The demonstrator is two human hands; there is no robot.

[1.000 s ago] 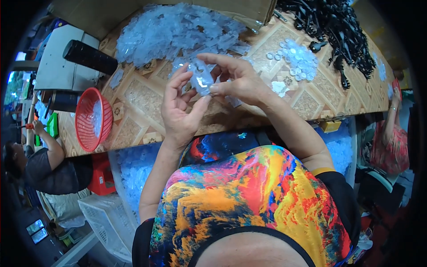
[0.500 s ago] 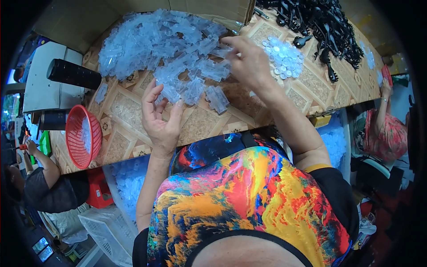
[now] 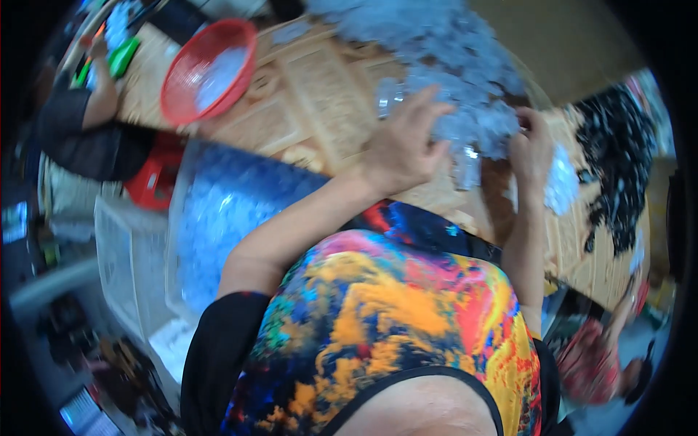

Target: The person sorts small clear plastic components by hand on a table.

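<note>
the heap of clear plastic pieces (image 3: pixel 443 65) lies across the far side of our patterned wooden table (image 3: pixel 305 102), a pale, bluish, glassy pile of small thin moulded shapes that overlap each other; the picture is blurred, so we cannot make out the form of a single piece. the heap runs from the top middle of the view down toward our hands, and its near edge spills just in front of our fingers.

our left hand (image 3: pixel 403 145) rests at the near edge of the heap, back of the hand up, fingers spread and loosely curled, with the fingertips touching the plastic pieces. we cannot tell whether it pinches one piece or only rests on them.

our right hand (image 3: pixel 531 149) sits just beside the heap's right edge, fingers drawn together and curled toward the pieces; it touches them, but whether it grips anything is hidden by blur.

to the right of our right hand lies a smaller patch of clear round pieces (image 3: pixel 561 185), and beyond it a pile of black parts (image 3: pixel 618 160). at the far left of the table stands a red mesh basket (image 3: pixel 185 80) with some pale pieces inside. below the table edge, beside our left forearm, a large clear bin (image 3: pixel 218 218) holds more bluish plastic. another person's arm (image 3: pixel 98 98) reaches over the table's left end.
</note>
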